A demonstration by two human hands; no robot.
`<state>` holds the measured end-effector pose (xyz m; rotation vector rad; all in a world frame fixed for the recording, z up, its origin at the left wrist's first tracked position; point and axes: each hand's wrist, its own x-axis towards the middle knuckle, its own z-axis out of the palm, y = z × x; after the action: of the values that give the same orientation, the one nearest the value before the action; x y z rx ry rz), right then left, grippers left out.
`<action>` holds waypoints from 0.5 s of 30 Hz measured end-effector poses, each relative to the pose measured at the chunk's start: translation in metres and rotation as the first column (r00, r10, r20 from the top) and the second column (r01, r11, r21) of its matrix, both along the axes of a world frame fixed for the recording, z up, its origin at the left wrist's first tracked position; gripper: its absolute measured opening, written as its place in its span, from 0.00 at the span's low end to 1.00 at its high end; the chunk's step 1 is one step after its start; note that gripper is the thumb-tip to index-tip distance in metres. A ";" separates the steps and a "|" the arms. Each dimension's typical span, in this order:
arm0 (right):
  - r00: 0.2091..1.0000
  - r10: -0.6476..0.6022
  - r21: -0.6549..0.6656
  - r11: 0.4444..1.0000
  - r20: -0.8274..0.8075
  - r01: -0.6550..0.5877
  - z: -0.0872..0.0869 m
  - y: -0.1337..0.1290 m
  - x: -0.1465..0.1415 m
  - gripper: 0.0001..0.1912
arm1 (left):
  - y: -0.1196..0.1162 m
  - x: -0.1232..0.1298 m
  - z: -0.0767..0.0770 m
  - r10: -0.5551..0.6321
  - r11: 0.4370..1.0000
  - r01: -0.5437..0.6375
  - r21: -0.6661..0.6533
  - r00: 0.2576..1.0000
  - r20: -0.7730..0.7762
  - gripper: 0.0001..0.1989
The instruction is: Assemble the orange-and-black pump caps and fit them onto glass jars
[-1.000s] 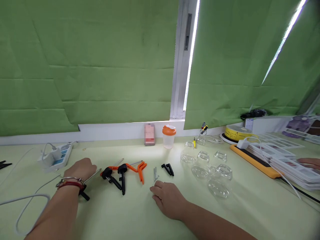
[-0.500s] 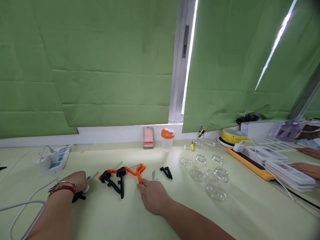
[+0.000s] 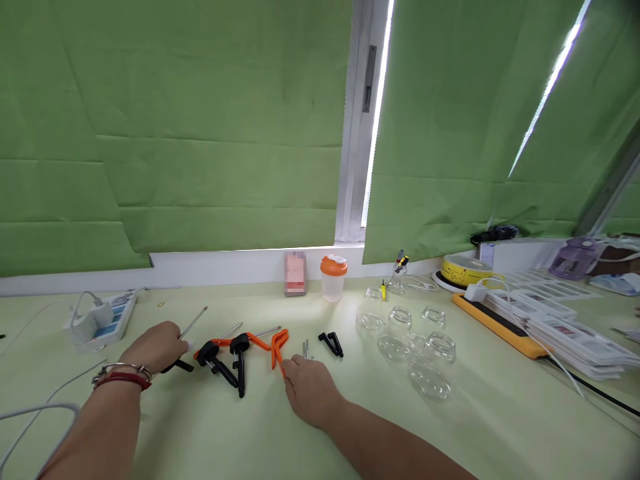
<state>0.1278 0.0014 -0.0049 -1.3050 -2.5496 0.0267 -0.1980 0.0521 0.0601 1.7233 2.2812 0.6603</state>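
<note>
My left hand [image 3: 156, 347], with a bangle and red band at the wrist, is closed around a thin metal rod [image 3: 194, 321]. A black piece [image 3: 181, 365] pokes out below that hand; whether the two are joined is hidden. My right hand [image 3: 311, 392] lies low over the table, its fingertips closed at the lower end of bent orange pieces [image 3: 279, 348]. Between the hands lie two black clamp-like parts [image 3: 240, 360] beside orange strips and metal rods [image 3: 267, 331]. Small metal pins [image 3: 306, 348] and two short black pieces [image 3: 331, 344] lie beyond my right fingers.
Several clear glass cups [image 3: 433, 380] stand on the right. Behind are an orange-lidded cup [image 3: 333, 278] and a phone-like box [image 3: 295, 273]. A power strip [image 3: 107, 323] with cables sits left; an orange-and-black bar [image 3: 500, 327] and stacked white trays [image 3: 575, 340] lie right.
My left hand has risen and moved slightly forward with the rod, which shows more. My right hand has barely moved. Another person's hands at the far right have left the view.
</note>
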 end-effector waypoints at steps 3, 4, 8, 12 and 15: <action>1.000 0.030 0.001 1.000 -0.004 -0.030 0.001 0.000 0.001 0.11 | -0.009 0.032 0.014 -0.087 0.996 0.087 -0.035 0.996 0.027 0.12; 0.999 0.044 -0.004 0.999 0.002 -0.044 0.001 0.001 0.002 0.10 | -0.012 0.045 0.018 -0.155 0.987 0.159 -0.013 0.976 0.156 0.12; 0.998 0.060 -0.038 0.997 0.017 -0.059 -0.004 0.004 0.002 0.10 | -0.022 0.090 0.025 -0.241 0.966 0.231 0.112 0.664 0.708 0.12; 0.999 0.016 -0.048 0.999 -0.051 -0.019 -0.011 0.009 0.002 0.11 | -0.020 0.116 0.015 -0.207 0.975 0.177 0.137 0.484 0.850 0.15; 0.982 -0.012 -0.026 1.000 -0.187 0.007 -0.017 0.013 0.002 0.13 | -0.019 0.128 0.006 -0.140 0.987 0.130 0.097 0.386 0.912 0.13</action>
<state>0.1301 0.0145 -0.0217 -1.2599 -2.3919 0.1724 -0.0704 0.0331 0.0659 1.0209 1.2885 1.2003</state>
